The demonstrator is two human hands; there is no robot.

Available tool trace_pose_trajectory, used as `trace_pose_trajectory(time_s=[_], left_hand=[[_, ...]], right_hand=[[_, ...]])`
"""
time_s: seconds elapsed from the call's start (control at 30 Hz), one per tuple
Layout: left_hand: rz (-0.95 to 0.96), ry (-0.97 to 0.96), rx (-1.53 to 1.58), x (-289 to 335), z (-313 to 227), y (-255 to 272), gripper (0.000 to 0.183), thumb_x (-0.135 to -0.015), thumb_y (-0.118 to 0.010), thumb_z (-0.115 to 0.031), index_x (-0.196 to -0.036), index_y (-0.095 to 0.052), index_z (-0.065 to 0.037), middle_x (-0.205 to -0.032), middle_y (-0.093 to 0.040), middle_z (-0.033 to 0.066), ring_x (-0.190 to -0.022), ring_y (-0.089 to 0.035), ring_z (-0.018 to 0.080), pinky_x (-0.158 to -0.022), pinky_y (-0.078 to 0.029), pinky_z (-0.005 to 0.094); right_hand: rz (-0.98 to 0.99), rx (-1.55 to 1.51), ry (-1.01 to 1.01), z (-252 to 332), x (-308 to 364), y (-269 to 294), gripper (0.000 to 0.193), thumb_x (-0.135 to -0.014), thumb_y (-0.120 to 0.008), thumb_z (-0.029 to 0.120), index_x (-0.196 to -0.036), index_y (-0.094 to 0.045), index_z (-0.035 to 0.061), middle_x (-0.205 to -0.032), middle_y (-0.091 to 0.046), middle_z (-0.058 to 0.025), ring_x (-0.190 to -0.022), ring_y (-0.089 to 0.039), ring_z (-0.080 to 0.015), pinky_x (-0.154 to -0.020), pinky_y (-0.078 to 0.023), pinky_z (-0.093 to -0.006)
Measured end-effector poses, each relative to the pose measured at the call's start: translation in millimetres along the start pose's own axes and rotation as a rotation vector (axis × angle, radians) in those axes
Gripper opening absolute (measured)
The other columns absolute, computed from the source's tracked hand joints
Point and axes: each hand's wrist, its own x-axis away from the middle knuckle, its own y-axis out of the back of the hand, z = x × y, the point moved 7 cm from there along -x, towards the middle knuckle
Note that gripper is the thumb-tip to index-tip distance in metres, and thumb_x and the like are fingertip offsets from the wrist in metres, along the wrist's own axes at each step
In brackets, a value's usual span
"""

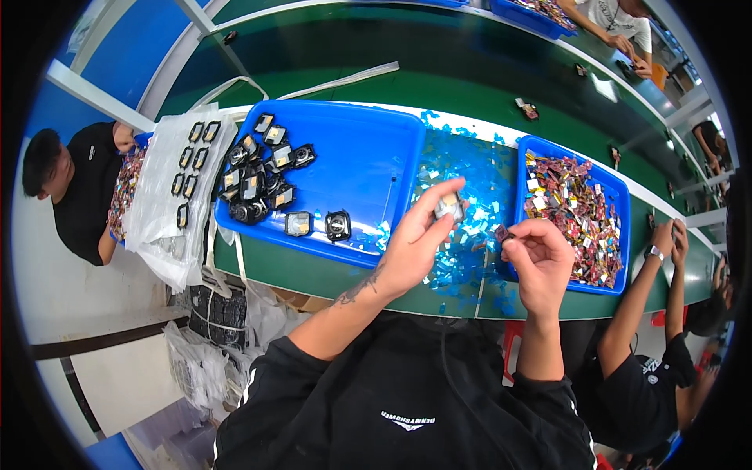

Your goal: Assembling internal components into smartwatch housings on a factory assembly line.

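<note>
My left hand (pixel 407 254) is closed around a small squarish device housing (pixel 449 208) with a pale grey face, its thumb and fingers on the edges. Across from it, my right hand (pixel 540 262) pinches a small dark red part (pixel 502 233) between thumb and fingertips. The two held pieces are apart. Under both hands, many scraps of blue film (pixel 470 262) litter the green table. Left of them stands a wide blue tray (pixel 356 168) with a heap of black housings (pixel 251 186) at its left end. A narrower blue tray (pixel 624 235) at right holds many small reddish parts (pixel 583 207).
A white sheet (pixel 160 133) at the left carries several black frames (pixel 185 158). Co-workers sit at the left (pixel 86 184), the right (pixel 642 384) and across the table (pixel 630 31). A green conveyor surface (pixel 462 70) runs behind the trays, with loose parts (pixel 527 110) on it.
</note>
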Motion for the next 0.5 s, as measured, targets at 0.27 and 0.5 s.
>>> trace_pose_trajectory(time_s=[0.27,0.5], left_hand=[[0.122,-0.098,0.036,11.4,-3.6,-17.9,0.056,-0.096,-0.041,0.004,-0.149,-0.023,0.0,-0.137,-0.048,0.0181,-0.126,-0.048,0.0213,-0.107,-0.036,0.0343],[0.187,-0.108,-0.007,13.6,-8.1,-17.3,0.05,-0.096,-0.041,0.007,-0.144,-0.029,0.003,-0.137,-0.048,0.0174,-0.129,-0.046,0.0223,-0.108,-0.036,0.0358]], right_hand=[[0.04,0.391,0.098,15.4,-10.8,-32.2,0.013,-0.08,-0.07,-0.005,-0.092,-0.069,-0.001,-0.079,-0.065,-0.005,-0.057,-0.053,-0.0066,-0.05,-0.04,-0.0218],[0.044,0.6,0.268,34.9,-11.7,-42.9,0.012,-0.077,-0.073,-0.004,-0.087,-0.069,0.0015,-0.069,-0.061,-0.0039,-0.048,-0.041,-0.0063,-0.045,-0.032,-0.025]])
